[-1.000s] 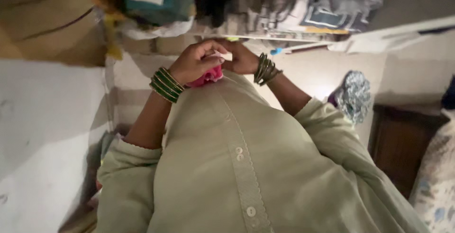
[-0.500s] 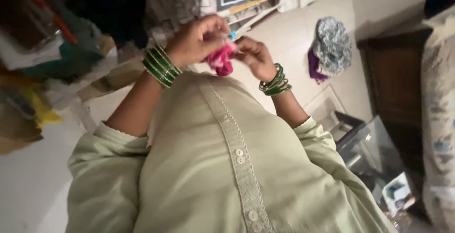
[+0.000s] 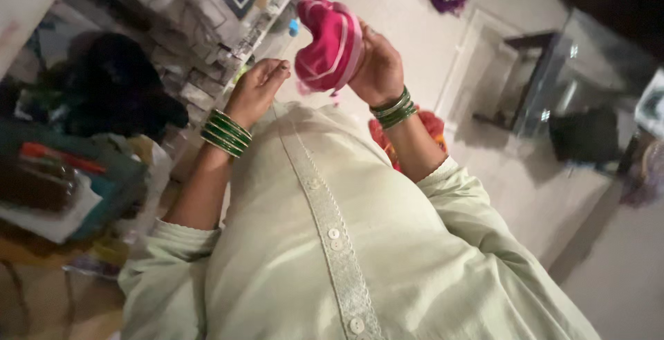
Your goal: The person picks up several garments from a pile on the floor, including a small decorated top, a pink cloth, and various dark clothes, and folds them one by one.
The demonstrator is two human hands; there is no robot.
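Right hand (image 3: pixel 377 70) grip closed on pink cloth (image 3: pixel 330 46); left hand (image 3: pixel 257 91) loose beside.

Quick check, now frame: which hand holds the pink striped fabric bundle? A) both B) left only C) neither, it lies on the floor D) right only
D: the right hand cups the pink striped fabric bundle, while the left hand is open beside it, not touching.
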